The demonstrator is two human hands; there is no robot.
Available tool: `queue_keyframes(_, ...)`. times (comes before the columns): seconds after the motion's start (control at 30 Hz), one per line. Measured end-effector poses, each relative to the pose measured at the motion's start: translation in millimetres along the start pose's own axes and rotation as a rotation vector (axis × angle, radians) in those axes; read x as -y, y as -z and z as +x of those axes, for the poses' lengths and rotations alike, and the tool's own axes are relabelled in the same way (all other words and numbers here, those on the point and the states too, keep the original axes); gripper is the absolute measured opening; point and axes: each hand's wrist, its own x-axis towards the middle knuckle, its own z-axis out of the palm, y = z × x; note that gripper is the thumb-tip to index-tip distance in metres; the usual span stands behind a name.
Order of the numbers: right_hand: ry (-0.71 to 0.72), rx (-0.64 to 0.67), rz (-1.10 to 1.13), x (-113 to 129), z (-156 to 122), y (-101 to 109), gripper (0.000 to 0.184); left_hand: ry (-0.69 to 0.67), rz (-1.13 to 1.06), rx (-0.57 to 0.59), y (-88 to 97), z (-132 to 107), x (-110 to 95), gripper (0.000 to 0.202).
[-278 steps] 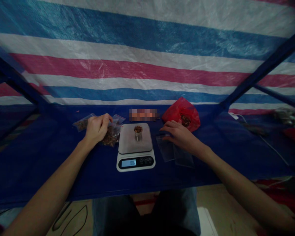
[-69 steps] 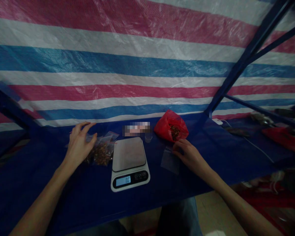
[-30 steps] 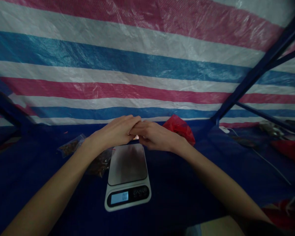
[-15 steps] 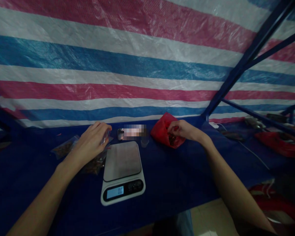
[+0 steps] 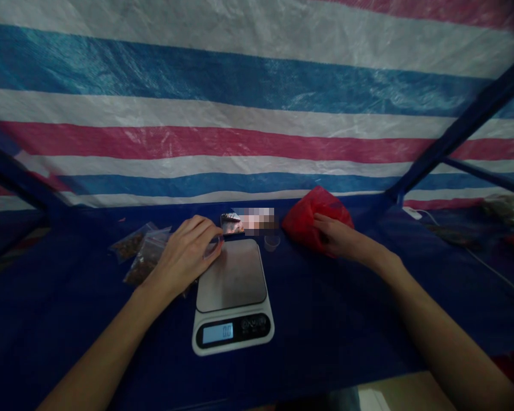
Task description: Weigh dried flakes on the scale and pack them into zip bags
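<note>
My left hand [image 5: 192,245] is closed around a small clear plastic cup [image 5: 214,246], at the upper left corner of a white digital kitchen scale [image 5: 233,279]. The scale's metal plate is bare and its display reads 0.0. To the right, my right hand [image 5: 336,234] reaches into the mouth of a crumpled red plastic bag [image 5: 302,220]. Its fingertips are hidden inside, so what they hold, if anything, does not show. Another small clear cup [image 5: 272,244] stands between the scale and the bag.
Clear zip bags of brown dried bits [image 5: 148,257] lie left of the scale, partly behind my left forearm. A phone [image 5: 232,224], its screen lit, is behind the scale. A white cable [image 5: 488,265] runs along the right. Striped sheeting [image 5: 240,142] and blue frame bars [image 5: 454,137] border the blue tabletop.
The view has shifted, so the scale and bag appear further right. My left hand with the cup has come closer to the scale's plate. My right fingers sit deeper in the red bag.
</note>
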Motion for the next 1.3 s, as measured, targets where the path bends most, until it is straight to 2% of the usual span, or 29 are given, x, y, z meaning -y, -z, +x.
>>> queue_keyframes(0.2, -0.013, -0.089, -0.058, -3.8, -0.1, -8.5, 0.037, 0.093, -0.064, -0.032, -2.3, -1.6, 0.0, 0.004)
queue_keyframes(0.4, 0.047, -0.127, -0.122, -0.1, 3.1, -8.2, 0.036, 0.125, -0.193, -0.119, -3.9, -1.7, 0.9, 0.021)
queue_keyframes(0.6, 0.075, -0.179, -0.128, 0.2, 7.3, -3.1, 0.026, 0.243, -0.339, -0.116, -2.8, 0.4, -1.1, 0.009)
queue_keyframes(0.77, 0.115, -0.222, -0.059, -2.3, 5.9, 1.8, 0.025, 0.305, -0.416, -0.155, -2.6, 1.2, -0.5, 0.010)
queue_keyframes(0.87, 0.090, -0.315, -0.064, -6.3, -1.8, 12.0, 0.023, 0.325, -0.442, -0.168, -2.2, 1.8, -1.8, 0.011)
queue_keyframes(0.97, 0.010, -0.535, -0.053, -4.0, -8.9, 28.2, 0.019, 0.345, -0.469, -0.189, 0.4, 3.3, -5.1, 0.010)
queue_keyframes(1.07, -0.015, -0.768, 0.057, 24.8, -4.4, 43.8, 0.014, 0.364, -0.513, -0.221, 5.5, 5.4, -8.4, 0.009)
queue_keyframes(1.13, 0.056, -0.801, 0.182, 62.6, 7.9, 49.1, 0.010, 0.387, -0.548, -0.243, 9.0, 6.9, -10.0, 0.006)
queue_keyframes(1.2, 0.205, -0.691, 0.288, 108.5, 26.5, 48.4, 0.006, 0.428, -0.591, -0.263, 11.3, 8.2, -11.3, 0.004)
queue_keyframes(1.3, 0.369, -0.423, 0.408, 169.4, 61.1, 37.6, 0.010, 0.510, -0.727, -0.253, 10.7, 9.1, -12.8, 0.009)
